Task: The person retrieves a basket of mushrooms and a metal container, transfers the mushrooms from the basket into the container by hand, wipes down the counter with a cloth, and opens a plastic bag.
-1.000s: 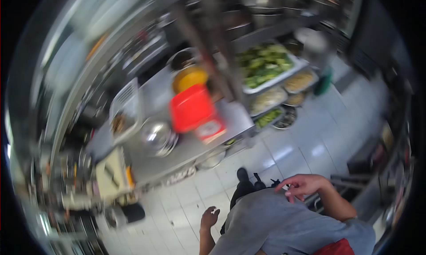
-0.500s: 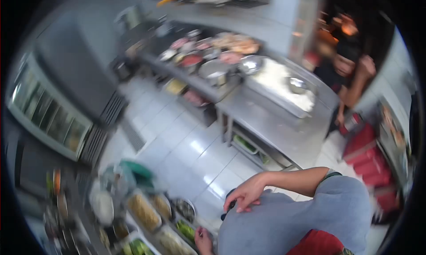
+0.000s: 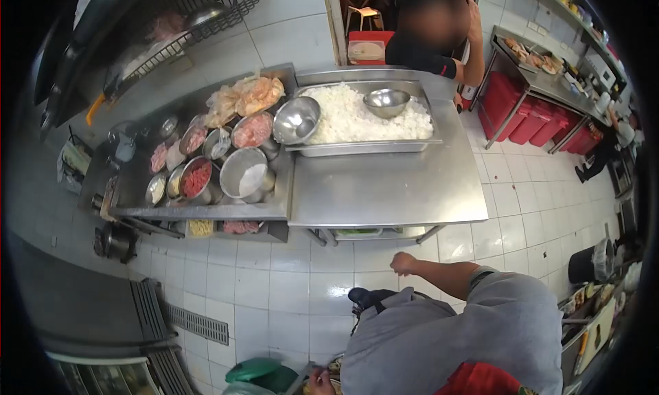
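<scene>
My right hand (image 3: 403, 263) is held out past my grey shirt, over the tiled floor. Its fingers are curled into a loose fist with nothing visible in them. At the bottom edge, my left hand (image 3: 320, 381) shows only in part, its fingers bent inward; what they hold, if anything, I cannot make out. It is close to a container (image 3: 336, 367) that is mostly hidden by my body. A green plastic bag or cover (image 3: 264, 376) lies to the left of that hand.
A steel table (image 3: 384, 189) holds a deep tray (image 3: 364, 148) of white chopped food with metal bowls (image 3: 386, 102). Beside it, several pots (image 3: 198, 180) contain meat and other food. A person (image 3: 425, 31) stands behind the table. Red bins (image 3: 504, 106) are under a far counter; a floor drain (image 3: 198, 325) lies left.
My view has swung round, bringing the steel table square in front. My right hand has moved from my waist outward and curled. The food containers at lower left have mostly left view.
</scene>
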`<move>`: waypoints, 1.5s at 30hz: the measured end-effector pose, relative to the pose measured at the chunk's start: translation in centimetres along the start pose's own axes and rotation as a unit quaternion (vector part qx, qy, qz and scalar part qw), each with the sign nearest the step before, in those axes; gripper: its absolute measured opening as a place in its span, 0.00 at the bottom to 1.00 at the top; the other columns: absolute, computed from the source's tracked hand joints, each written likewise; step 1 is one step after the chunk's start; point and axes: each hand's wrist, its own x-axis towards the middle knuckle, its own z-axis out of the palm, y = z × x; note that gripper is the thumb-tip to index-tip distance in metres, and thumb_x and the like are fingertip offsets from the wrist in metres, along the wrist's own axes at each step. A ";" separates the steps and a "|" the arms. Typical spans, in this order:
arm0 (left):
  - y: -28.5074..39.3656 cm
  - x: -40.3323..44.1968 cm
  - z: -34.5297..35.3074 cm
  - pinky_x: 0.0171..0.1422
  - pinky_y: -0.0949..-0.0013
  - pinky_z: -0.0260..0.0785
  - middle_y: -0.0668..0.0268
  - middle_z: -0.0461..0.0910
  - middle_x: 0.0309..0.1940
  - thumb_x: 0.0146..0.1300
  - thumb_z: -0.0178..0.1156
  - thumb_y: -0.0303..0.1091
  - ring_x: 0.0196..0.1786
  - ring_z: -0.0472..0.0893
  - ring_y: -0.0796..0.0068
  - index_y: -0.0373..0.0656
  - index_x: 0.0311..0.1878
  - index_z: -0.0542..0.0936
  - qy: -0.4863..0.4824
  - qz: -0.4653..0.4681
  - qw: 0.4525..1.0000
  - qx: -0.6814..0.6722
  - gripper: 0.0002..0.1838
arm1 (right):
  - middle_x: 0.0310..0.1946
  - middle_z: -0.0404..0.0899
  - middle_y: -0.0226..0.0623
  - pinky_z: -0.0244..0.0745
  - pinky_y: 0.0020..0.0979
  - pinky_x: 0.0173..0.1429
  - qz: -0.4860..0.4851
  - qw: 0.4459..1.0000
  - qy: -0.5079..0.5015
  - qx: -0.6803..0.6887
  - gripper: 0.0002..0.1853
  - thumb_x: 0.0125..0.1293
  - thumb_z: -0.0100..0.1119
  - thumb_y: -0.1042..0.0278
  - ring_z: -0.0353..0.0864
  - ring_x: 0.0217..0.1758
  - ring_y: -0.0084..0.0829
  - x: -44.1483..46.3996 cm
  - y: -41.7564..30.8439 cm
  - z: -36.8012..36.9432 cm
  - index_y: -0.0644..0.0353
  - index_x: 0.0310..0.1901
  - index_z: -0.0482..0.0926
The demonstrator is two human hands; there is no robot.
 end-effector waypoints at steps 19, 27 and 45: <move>-2.2 28.3 -32.2 0.67 0.55 0.70 0.46 0.78 0.60 0.67 0.64 0.46 0.62 0.78 0.46 0.37 0.61 0.79 0.191 0.106 0.976 0.001 0.26 | 0.21 0.77 0.33 0.71 0.31 0.20 -0.157 0.986 -0.052 -0.022 0.13 0.75 0.54 0.59 0.77 0.19 0.25 10.4 -38.7 19.8 0.59 0.38 0.81; -5.0 34.9 -42.5 0.67 0.53 0.70 0.46 0.79 0.59 0.68 0.63 0.46 0.62 0.78 0.46 0.38 0.61 0.79 0.261 0.037 0.964 -0.030 0.26 | 0.21 0.75 0.35 0.71 0.36 0.20 0.123 0.979 -0.140 -0.085 0.09 0.68 0.53 0.66 0.77 0.19 0.32 18.4 -39.4 25.0 0.56 0.32 0.79; -21.0 37.1 -47.6 0.68 0.52 0.70 0.44 0.80 0.59 0.63 0.65 0.52 0.63 0.78 0.44 0.41 0.64 0.77 0.341 -0.351 0.826 -0.281 0.32 | 0.29 0.80 0.31 0.74 0.26 0.24 -0.421 0.829 -0.278 -0.242 0.12 0.70 0.58 0.62 0.79 0.24 0.25 18.6 -113.9 84.5 0.57 0.50 0.78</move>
